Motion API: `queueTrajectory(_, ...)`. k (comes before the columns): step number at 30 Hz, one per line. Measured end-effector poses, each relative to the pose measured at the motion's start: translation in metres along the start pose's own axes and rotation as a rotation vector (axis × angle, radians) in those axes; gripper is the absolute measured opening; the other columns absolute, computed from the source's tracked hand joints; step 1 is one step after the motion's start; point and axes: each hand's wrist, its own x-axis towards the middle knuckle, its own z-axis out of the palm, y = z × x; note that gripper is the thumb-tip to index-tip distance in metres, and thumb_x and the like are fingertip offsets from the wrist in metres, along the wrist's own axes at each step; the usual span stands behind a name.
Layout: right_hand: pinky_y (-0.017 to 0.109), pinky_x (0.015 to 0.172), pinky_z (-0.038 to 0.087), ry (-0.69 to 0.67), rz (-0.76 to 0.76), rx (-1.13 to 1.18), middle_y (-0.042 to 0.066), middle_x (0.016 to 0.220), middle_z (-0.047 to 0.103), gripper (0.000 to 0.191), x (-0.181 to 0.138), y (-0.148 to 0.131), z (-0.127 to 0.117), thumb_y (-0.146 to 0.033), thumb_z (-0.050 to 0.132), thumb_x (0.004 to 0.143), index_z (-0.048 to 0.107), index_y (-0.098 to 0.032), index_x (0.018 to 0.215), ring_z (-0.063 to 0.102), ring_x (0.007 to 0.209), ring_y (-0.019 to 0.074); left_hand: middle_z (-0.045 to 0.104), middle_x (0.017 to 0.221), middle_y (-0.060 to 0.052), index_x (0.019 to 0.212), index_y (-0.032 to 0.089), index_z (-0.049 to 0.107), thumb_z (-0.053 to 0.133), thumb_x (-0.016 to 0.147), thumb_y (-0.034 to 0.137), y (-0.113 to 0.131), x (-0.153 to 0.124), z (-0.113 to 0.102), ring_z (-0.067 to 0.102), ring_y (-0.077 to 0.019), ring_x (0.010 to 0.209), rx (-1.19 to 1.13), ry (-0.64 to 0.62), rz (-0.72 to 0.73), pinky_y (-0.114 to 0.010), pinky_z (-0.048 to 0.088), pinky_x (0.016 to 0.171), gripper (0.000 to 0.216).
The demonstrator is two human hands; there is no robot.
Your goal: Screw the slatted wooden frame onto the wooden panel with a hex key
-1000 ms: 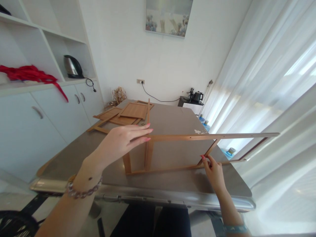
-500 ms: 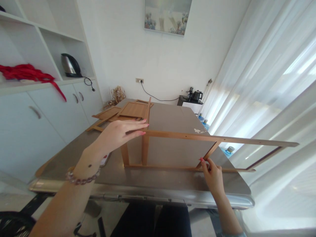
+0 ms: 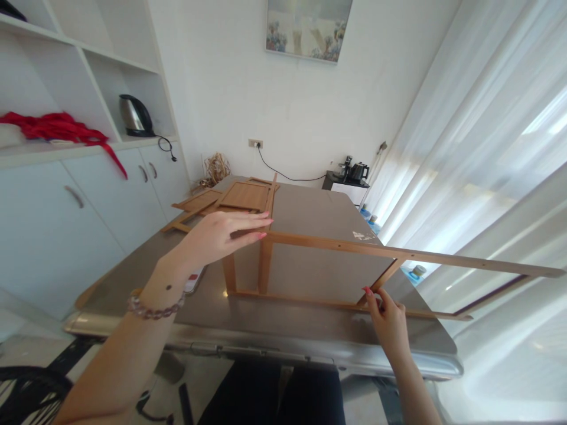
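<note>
A long wooden frame [image 3: 332, 243] stands on its side on the brown table, its lower rail near the front edge and its right end reaching past the table's right side. My left hand [image 3: 221, 233] lies over the left end of the upper rail, fingers stretched forward on the far side and thumb on the near side. My right hand [image 3: 387, 316] is closed, thumb and fingers pinching the frame's crossbar low down by the lower rail. Beyond my left hand lie wooden panels [image 3: 243, 196] and slats, partly overlapping. A thin upright strip stands beside my left fingertips.
A phone-like object [image 3: 194, 280] lies partly behind my left wrist on the table [image 3: 305, 206]. White cabinets with a kettle [image 3: 135, 115] and red cloth [image 3: 57, 128] line the left. A curtain [image 3: 487, 147] hangs at the right, near blue-based jars [image 3: 416, 271].
The view has shifted slightly, so the whole scene sits a little further right. Both hands keep their places on the wooden frame; its right end appears slightly lower.
</note>
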Motion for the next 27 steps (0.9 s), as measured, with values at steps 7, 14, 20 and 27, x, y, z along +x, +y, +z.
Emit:
queueTrajectory(7,0.03,0.066,0.04,0.059,0.098,0.014,-0.007,0.046,0.047,0.07,-0.01,-0.008,-0.009,-0.078,0.038,0.086,0.059,-0.017,0.113,0.047,0.044,0.0157,0.065,0.132,0.002,0.128,0.028,0.064,0.038,0.102,0.04,0.005,0.0,-0.002,0.061,-0.018,0.122,0.092,0.014,0.004,-0.037,0.049,0.106,0.039)
queueTrajectory(14,0.03,0.063,0.04,0.088,0.188,0.06,-0.005,0.048,0.05,0.071,-0.025,-0.028,-0.023,-0.076,0.038,0.087,0.059,-0.016,0.118,0.046,0.044,0.0151,0.067,0.13,0.0,0.126,0.025,0.065,0.041,0.102,0.038,0.004,0.002,-0.001,0.062,-0.0179,0.12,0.107,0.041,0.051,-0.037,0.048,0.105,0.037)
queueTrajectory(20,0.037,0.074,0.042,0.126,0.241,0.049,-0.003,0.048,0.054,0.068,-0.039,-0.043,-0.03,-0.075,0.038,0.087,0.062,-0.018,0.116,0.05,0.045,0.0166,0.06,0.138,0.0,0.135,0.027,0.058,0.04,0.102,0.039,0.002,-0.005,-0.008,0.056,-0.0185,0.127,0.051,0.072,0.016,-0.038,0.042,0.11,0.039)
queueTrajectory(27,0.044,0.058,0.049,0.135,0.347,0.033,0.006,0.064,0.069,0.058,-0.072,-0.063,-0.028,-0.066,0.041,0.089,0.056,-0.029,0.13,0.061,0.051,0.0272,0.063,0.131,-0.004,0.122,0.02,0.063,0.025,0.105,0.042,-0.066,-0.037,-0.014,0.053,-0.0167,0.127,0.051,0.26,-0.41,-0.035,0.037,0.113,0.047)
